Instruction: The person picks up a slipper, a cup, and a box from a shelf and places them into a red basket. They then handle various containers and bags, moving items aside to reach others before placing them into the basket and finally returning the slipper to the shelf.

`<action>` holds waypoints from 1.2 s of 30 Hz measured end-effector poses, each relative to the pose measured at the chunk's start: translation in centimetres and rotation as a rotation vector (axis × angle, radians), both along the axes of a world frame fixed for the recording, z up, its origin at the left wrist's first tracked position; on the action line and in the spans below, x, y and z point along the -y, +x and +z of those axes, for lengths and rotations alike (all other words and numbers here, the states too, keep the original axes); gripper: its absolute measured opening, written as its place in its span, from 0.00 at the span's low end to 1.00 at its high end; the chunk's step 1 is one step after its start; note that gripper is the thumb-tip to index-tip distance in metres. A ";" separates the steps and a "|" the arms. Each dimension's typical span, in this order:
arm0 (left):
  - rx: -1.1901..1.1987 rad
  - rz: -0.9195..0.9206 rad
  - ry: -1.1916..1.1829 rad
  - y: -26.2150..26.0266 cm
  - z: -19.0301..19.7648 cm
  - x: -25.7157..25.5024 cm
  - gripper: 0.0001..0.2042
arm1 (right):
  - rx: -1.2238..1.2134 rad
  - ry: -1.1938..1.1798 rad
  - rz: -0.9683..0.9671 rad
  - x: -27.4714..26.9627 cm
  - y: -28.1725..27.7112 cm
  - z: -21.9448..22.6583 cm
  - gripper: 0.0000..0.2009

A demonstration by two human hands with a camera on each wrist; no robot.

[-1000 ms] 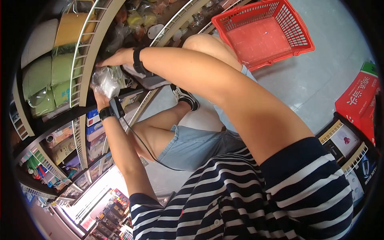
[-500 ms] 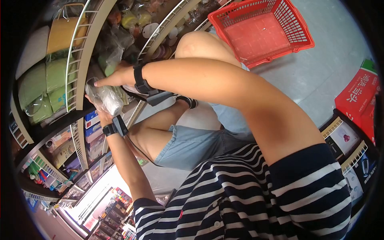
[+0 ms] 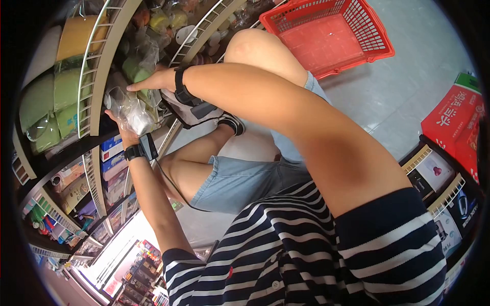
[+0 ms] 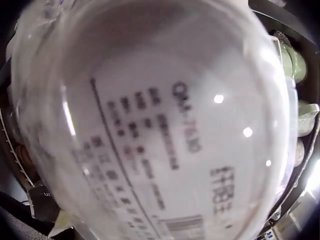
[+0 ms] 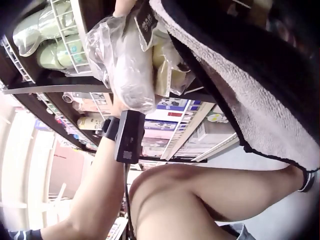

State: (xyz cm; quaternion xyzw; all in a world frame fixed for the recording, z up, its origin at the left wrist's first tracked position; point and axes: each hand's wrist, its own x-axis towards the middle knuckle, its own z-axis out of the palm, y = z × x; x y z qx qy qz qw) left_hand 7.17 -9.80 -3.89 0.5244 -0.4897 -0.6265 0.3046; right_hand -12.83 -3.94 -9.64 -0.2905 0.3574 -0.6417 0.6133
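A: What does the left hand (image 3: pixel 122 133) hold?

B: A clear plastic packet (image 3: pixel 130 109), wrapped and crinkled, with something pale inside. The fingers are curled up round it from below, at the front edge of the dark shelf (image 3: pixel 76 148). In the left wrist view the packet (image 4: pixel 150 120) fills nearly the whole picture, with a printed label across it, too blurred to read.

A: And the right hand (image 3: pixel 153 80)?

B: It reaches into the shelf above the packet, fingers stretched out fairly straight towards the green pieces (image 3: pixel 133 71) in plastic there. Whether it touches them I cannot tell. From the right wrist camera only the packet (image 5: pixel 122 60) and the left forearm under it show clearly, beside a grey towel-like cloth (image 5: pixel 240 85).

A: What stands around?

B: A white wire rack (image 3: pixel 92 66) fronts the shelf, with green cushions (image 3: pixel 51 102) behind it. A red basket (image 3: pixel 332 35) sits on the grey floor (image 3: pixel 408 92) past the person's knee. Red cartons (image 3: pixel 454 122) lie further right.
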 end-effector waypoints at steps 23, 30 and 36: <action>-0.141 0.117 0.076 1.0 0.7 -9.3 0.43 | -0.563 0.174 0.305 -5.6 -0.6 5.2 0.43; -0.223 0.136 0.088 0.1 1.2 -9.2 0.42 | -0.408 0.127 0.420 -4.7 -0.8 5.4 0.46; -0.184 0.138 -0.087 -3.1 2.1 -8.6 0.41 | -0.422 0.126 0.614 -3.1 -3.7 7.8 0.49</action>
